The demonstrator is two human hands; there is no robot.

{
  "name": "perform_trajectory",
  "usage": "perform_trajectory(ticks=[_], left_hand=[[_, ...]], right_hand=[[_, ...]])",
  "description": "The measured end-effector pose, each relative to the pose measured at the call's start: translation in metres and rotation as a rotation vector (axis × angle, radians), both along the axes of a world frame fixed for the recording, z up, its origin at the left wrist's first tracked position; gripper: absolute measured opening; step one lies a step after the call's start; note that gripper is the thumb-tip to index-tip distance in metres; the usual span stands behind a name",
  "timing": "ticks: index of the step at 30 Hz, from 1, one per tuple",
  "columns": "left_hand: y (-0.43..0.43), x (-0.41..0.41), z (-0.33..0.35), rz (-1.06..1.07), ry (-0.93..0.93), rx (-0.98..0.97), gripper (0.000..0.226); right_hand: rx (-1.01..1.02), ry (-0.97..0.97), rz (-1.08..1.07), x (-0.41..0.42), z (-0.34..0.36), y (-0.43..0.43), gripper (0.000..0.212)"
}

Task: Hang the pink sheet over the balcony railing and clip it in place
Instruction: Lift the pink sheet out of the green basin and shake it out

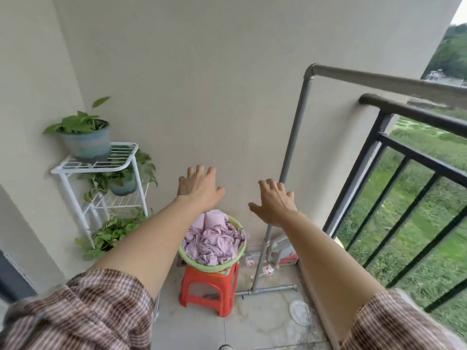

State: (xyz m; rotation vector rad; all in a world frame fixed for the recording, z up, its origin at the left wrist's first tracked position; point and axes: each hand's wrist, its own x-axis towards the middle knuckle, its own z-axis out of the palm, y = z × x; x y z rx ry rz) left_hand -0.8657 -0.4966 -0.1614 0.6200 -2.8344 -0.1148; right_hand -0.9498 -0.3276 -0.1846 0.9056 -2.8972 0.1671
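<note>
Both arms reach forward over the balcony floor, in checked brown sleeves pushed above the elbows.

- Left hand (199,189): fingers spread wide, palm down, holding nothing.
- Right hand (274,200): likewise spread wide and empty, thumb out to the left.
- Pink sheet (214,242): crumpled in a heap inside a green basin (188,258), below and between the 2 hands, touched by neither.
- The basin sits on a red plastic stool (209,289) against the wall.
- Balcony railing (417,114): dark, at right, bare, well apart from the sheet.
- Grey pipe rack (295,137): stands just inside the railing, its upright beside the stool.
- White wire stand (98,160): in the left corner, carrying potted plants (86,137) on its tiers.
</note>
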Motion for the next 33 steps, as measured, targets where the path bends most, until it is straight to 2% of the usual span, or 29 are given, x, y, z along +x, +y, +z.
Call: perform_trajectory(ticks=[7,12,16,21,25,29,33], left_hand=[[-0.084,-0.144,-0.096,0.059,-0.112,0.130,0.051],[-0.130,-0.205,-0.174,0.093,-0.214,0.238,0.046],[-0.160,-0.226,-0.244,0.104,-0.333,0.330,0.050],[-0.182,-0.242,-0.324,0.049,-0.487,0.430,0.033],[-0.190,-0.261,-0.392,-0.046,-0.591,0.432,0.050],[-0.181,-0.276,-0.448,-0.143,-0.676,0.449,0.046],[-0.173,-0.295,-0.493,-0.298,-0.586,0.403,0.050]], right_hand=[[0.106,-0.204,0.046,-0.145,-0.096,-0.085,0.065],[0.172,-0.375,0.050,-0.211,-0.163,-0.132,0.063],[0.231,-0.520,0.027,-0.239,-0.223,-0.158,0.060],[0.309,-0.688,-0.043,-0.250,-0.299,-0.177,0.068],[0.330,-0.779,-0.119,-0.256,-0.360,-0.182,0.059],[0.349,-0.821,-0.205,-0.271,-0.414,-0.177,0.052],[0.251,-0.736,-0.346,-0.291,-0.458,-0.173,0.059]])
